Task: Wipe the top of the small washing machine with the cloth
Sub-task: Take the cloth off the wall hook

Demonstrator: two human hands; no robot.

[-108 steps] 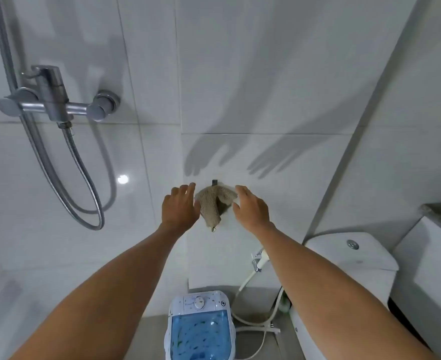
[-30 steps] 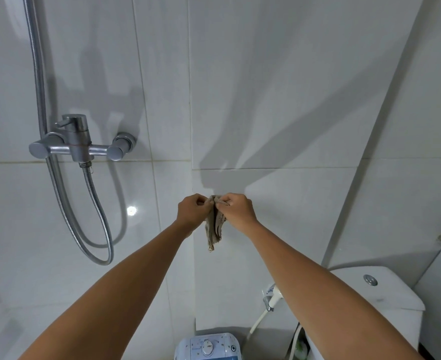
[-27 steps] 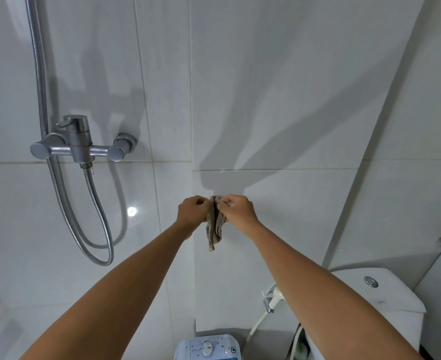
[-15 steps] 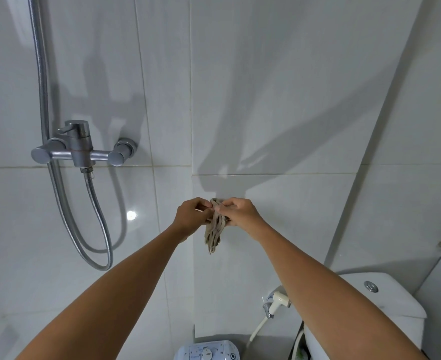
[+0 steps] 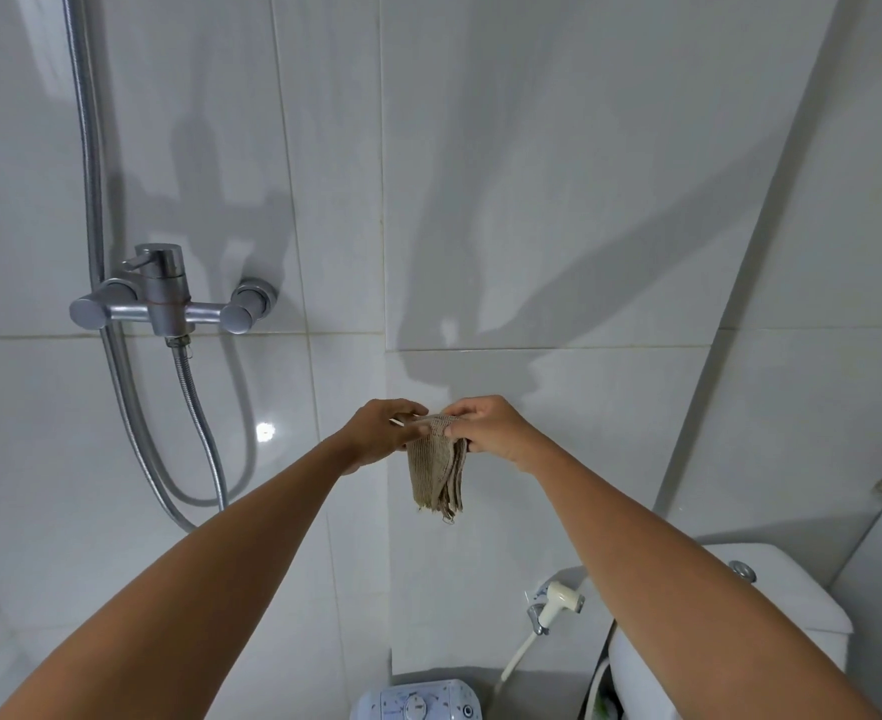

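A small beige-grey woven cloth (image 5: 439,475) hangs in folds in front of the white tiled wall, held up at its top edge. My left hand (image 5: 384,433) pinches the cloth's upper left corner and my right hand (image 5: 485,428) grips its upper right part; the two hands almost touch. Far below, at the bottom edge of the view, only the back strip of the small washing machine (image 5: 418,701) shows, white with a round dial. The rest of its top is out of frame.
A metal shower mixer (image 5: 163,304) with a looping hose (image 5: 205,444) is fixed to the wall at the left. A white toilet cistern (image 5: 771,589) stands at the lower right, with a bidet sprayer (image 5: 553,605) on the wall beside it.
The cloth has come away from the wall and now hangs a little lower and nearer, more spread out. Both hands have stayed on its top. The view has tilted slightly.
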